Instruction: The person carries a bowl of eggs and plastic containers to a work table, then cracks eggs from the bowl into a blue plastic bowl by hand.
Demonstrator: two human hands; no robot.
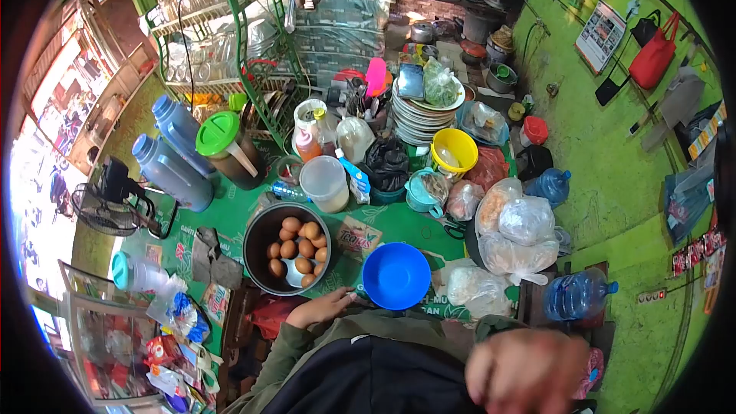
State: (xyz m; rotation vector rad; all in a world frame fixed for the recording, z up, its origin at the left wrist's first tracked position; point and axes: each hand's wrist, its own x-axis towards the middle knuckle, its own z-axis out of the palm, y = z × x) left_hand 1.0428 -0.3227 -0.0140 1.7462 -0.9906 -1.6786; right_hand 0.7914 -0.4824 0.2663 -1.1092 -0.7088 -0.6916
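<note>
My left hand (323,307) lies flat at the near edge of the green table, fingers stretched toward the blue bowl. Just beyond it stands a dark pot (252,259) with several brown eggs (305,248) inside. The blue plastic bowl (396,276) sits to the right of the pot, and nothing shows in it. My right hand (529,372) is raised close to the camera at the lower right, smeared by motion. Its fingers look curled, but I cannot tell whether it holds anything. Below that hand's far side, a clear plastic bag (477,290) lies on the table.
Behind the bowl stand a translucent tub (324,185), a yellow bowl (454,150) and a stack of plates (418,124). Filled plastic bags (520,241) crowd the right. Blue flasks (170,172), a green-lidded jug (222,142) and a fan (111,198) stand left. A water bottle (575,295) lies right.
</note>
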